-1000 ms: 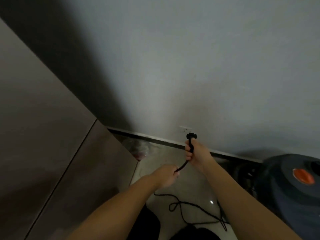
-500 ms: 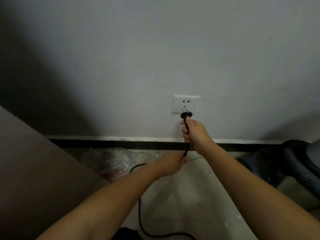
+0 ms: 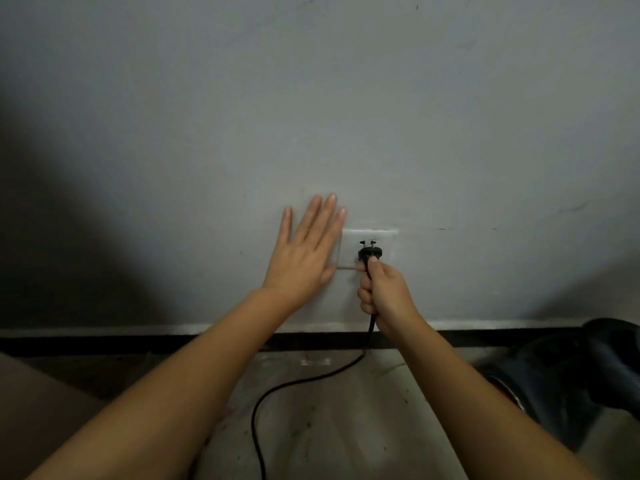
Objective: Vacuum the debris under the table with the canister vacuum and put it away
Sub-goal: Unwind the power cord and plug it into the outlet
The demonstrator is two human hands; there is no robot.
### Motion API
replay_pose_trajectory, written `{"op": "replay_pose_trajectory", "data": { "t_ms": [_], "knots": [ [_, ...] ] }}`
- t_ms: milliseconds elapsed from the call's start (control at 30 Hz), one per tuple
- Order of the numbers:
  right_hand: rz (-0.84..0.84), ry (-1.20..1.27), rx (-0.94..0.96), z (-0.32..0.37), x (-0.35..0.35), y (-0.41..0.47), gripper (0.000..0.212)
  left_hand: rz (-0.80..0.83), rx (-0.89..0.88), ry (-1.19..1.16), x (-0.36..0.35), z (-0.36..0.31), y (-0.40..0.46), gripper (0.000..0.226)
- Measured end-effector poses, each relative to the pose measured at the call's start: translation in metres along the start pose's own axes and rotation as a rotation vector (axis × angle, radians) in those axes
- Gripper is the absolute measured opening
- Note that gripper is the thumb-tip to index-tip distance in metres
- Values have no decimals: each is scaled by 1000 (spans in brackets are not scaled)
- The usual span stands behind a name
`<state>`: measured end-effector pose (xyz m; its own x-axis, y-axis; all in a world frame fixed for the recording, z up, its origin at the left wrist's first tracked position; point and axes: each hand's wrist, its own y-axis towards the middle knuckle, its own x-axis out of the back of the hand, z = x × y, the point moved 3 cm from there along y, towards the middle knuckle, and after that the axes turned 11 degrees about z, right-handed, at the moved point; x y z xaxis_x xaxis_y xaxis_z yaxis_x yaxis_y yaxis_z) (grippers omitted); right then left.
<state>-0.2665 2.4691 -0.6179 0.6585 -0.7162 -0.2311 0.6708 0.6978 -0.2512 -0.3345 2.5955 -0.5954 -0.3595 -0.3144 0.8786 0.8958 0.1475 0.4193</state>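
Power is the matter in hand: the right hand (image 3: 382, 292) is gripping a black round-headed plug (image 3: 370, 253) by its neck, fingers curled tightly round it, and is holding it against the white rectangular wall socket (image 3: 381, 239) set low in the pale grey painted wall (image 3: 346, 98). Two metal prongs are showing just above the plug head, so the plug is not looking fully seated, though whether it is going in or coming out cannot be told from this view. The left hand (image 3: 306, 252) is lying flat with fingers straight and together, pressing on the wall and overlapping the socket's left edge, holding nothing. A thin black power cord (image 3: 298, 381) is hanging from the right fist, crossing the dark skirting strip (image 3: 104, 341) and curling over the pale speckled floor (image 3: 346, 427). At the right edge, a dark rounded body that is probably the canister vacuum (image 3: 568, 375) is sitting on the floor, well apart from the socket; its hose and nozzle are not clearly showing. Small dark specks are dotting the floor, which suggests the cleaning is not yet done, so the task is likely sitting at an early stage, with the vacuuming under the table and the putting away both apparently remaining. No table is appearing here.
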Motion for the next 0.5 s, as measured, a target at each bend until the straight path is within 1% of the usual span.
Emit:
{"op": "replay_pose_trajectory", "data": {
  "t_ms": [67, 133, 333, 433, 500],
  "knots": [
    [4, 22, -9, -1, -1, 3, 31, 95, 10, 68, -9, 11, 11, 124],
    [0, 75, -13, 3, -2, 7, 31, 117, 27, 94, -18, 13, 14, 139],
    [9, 133, -9, 5, -2, 19, 31, 36, 14, 130, -27, 14, 17, 148],
    [13, 121, -14, 8, -1, 20, 31, 30, 7, 122, -25, 14, 18, 151],
    [25, 116, -29, 11, 0, 18, 32, 52, 12, 105, -23, 11, 18, 151]
  ]
}}
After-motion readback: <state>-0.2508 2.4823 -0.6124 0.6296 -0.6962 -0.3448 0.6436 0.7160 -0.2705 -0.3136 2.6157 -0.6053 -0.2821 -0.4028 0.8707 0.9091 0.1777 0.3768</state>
